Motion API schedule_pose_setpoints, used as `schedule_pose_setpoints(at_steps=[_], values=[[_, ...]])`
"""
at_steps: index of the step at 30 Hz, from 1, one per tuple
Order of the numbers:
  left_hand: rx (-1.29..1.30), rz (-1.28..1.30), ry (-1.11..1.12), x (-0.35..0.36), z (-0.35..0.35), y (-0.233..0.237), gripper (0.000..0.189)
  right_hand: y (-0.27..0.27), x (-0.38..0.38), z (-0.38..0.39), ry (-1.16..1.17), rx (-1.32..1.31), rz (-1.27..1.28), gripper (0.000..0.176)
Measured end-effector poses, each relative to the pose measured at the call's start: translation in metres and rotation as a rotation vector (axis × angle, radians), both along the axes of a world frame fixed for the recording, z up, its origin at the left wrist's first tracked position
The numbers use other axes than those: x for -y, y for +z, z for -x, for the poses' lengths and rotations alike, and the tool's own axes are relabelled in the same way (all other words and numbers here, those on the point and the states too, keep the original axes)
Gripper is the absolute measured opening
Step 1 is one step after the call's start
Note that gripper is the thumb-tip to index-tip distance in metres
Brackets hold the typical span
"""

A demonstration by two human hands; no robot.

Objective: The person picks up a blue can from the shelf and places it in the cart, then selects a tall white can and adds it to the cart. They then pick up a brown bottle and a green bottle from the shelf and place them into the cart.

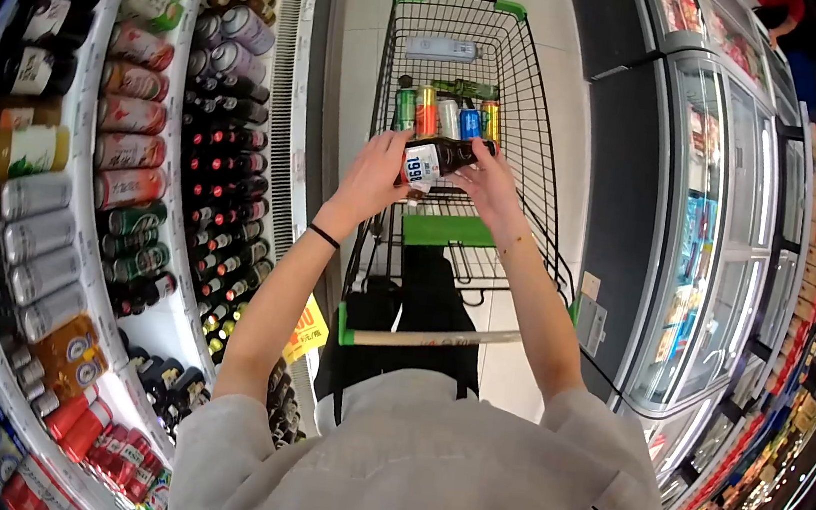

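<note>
The left hand (pixel 377 173) grasps the labelled end of the dark bottle (pixel 454 156), and the right hand (pixel 488 186) grasps its narrower end. The bottle is above the cart (pixel 446 231), its long axis running left to right, slightly tilted, the narrow end pointing right and a little far. Five upright cans (pixel 427 114) already sit beyond it in the cart, with a green bottle (pixel 467 89) lying crosswise behind them and a grey pack (pixel 441 49) farther off. What is left cannot be told.
</note>
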State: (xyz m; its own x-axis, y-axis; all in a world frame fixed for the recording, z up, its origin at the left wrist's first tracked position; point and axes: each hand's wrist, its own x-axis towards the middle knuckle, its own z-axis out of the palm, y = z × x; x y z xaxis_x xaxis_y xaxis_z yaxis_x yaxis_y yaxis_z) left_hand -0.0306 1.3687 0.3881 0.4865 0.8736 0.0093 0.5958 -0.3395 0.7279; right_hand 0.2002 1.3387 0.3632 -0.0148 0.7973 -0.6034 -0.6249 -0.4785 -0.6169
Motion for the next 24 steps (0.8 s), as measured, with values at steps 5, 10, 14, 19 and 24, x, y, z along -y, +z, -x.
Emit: schedule_pose_setpoints(at_steps=[5, 10, 14, 19, 24], values=[[-0.087, 0.08, -0.04, -0.098, -0.067, -0.112, 0.064, -0.11, -0.084, -0.061, -0.073, -0.05, 0.006, 0.043], [-0.151, 0.191, 0.074, -0.176, -0.112, -0.198, 0.061, -0.225, -0.156, -0.103, -0.041, 0.001, -0.057, 0.046], [-0.21, 0.133, 0.167, -0.217, -0.128, -0.273, 0.064, -0.296, -0.208, -0.119, -0.027, 0.081, 0.033, 0.046], [-0.31, 0.092, 0.247, -0.246, -0.125, -0.343, 0.058, -0.334, -0.257, -0.125, 0.348, 0.572, -0.162, 0.041], [-0.409, -0.045, 0.253, -0.266, -0.117, -0.398, 0.056, -0.403, -0.29, -0.13, 0.505, 0.983, -0.422, 0.041]])
